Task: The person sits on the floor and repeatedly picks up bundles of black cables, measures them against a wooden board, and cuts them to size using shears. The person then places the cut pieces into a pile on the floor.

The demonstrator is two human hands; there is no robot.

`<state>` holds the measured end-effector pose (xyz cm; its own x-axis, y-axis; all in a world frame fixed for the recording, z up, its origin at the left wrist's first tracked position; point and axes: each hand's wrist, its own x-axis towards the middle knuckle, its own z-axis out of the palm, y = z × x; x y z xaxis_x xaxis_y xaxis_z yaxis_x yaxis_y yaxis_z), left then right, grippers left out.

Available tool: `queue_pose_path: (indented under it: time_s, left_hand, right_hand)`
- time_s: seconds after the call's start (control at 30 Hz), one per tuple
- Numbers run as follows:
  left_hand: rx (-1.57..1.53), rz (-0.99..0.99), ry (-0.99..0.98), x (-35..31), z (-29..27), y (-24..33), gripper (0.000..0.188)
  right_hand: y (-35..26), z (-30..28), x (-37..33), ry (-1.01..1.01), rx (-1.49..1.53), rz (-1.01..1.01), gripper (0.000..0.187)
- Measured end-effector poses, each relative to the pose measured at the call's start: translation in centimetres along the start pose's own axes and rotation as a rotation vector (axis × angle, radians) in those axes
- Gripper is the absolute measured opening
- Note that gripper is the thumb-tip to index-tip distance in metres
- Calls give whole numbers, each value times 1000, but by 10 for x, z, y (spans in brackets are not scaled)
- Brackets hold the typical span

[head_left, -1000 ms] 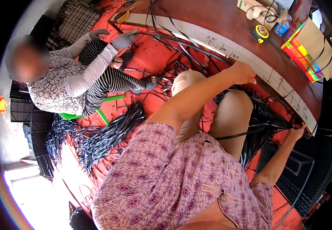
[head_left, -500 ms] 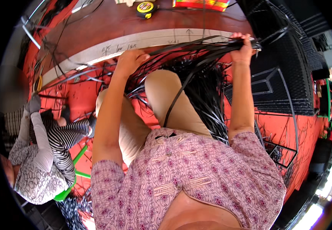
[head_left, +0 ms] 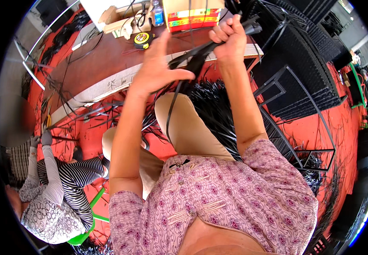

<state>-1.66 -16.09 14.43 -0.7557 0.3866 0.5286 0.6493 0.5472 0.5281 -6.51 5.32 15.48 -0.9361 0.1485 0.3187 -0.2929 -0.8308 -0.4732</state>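
Note:
My right hand (head_left: pixel 230 40) is closed round a bundle of flat black strips (head_left: pixel 199 59), raised above the edge of the brown table. The ends of the bundle stick out past the fist at the upper right. My left hand (head_left: pixel 156 70) is open, thumb spread away from the fingers, beside the lower part of the bundle; whether it touches the strips is hard to see. One strip curls down over my knee. A big heap of loose black strips (head_left: pixel 213 102) lies below, next to my right leg.
On the brown table (head_left: pixel 86 70) are a yellow-black tape measure (head_left: pixel 142 40), a cardboard box (head_left: pixel 124 21), a blue-labelled bottle (head_left: pixel 157 15) and a red-yellow box (head_left: pixel 192 19). Black woven panels (head_left: pixel 307 80) and a metal frame (head_left: pixel 315 106) stand right. A co-worker (head_left: pixel 56 199) sits left.
My right hand has moved left and up with the bundle, now gathered closer together. My left hand has opened and shifted right and up. The view has tilted, showing more of the tabletop.

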Motion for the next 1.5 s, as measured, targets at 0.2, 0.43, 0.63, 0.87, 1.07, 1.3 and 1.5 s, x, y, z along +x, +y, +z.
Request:
queue_pose_path:
  time_s: [0.2,0.43,0.63,0.87,1.07,1.3,1.5]
  left_hand:
    - [-99,34,356,40,66,65,66]
    - [269,-125,332,10,62,43,53]
    - [804,-312,516,-139,-17,-135,46]
    - [995,-285,568,-157,-131,-136,29]
    - [953,-93,407,-242,-219,-247,42]
    - [678,-436,-9,-256,-169,-287,28]
    - [933,-453,-112,-288,-167,-341,25]
  right_hand:
    - [-53,75,-27,-14,20,-103,28]
    - [-111,76,-47,-46,150,-180,32]
    - [-158,80,-58,-133,273,-278,35]
    - [-216,-17,-27,25,370,-337,37]
    - [-99,-197,26,663,300,-199,38]
    - [-3,-319,-23,1031,220,4,36]
    - [22,-321,13,989,12,28,39]
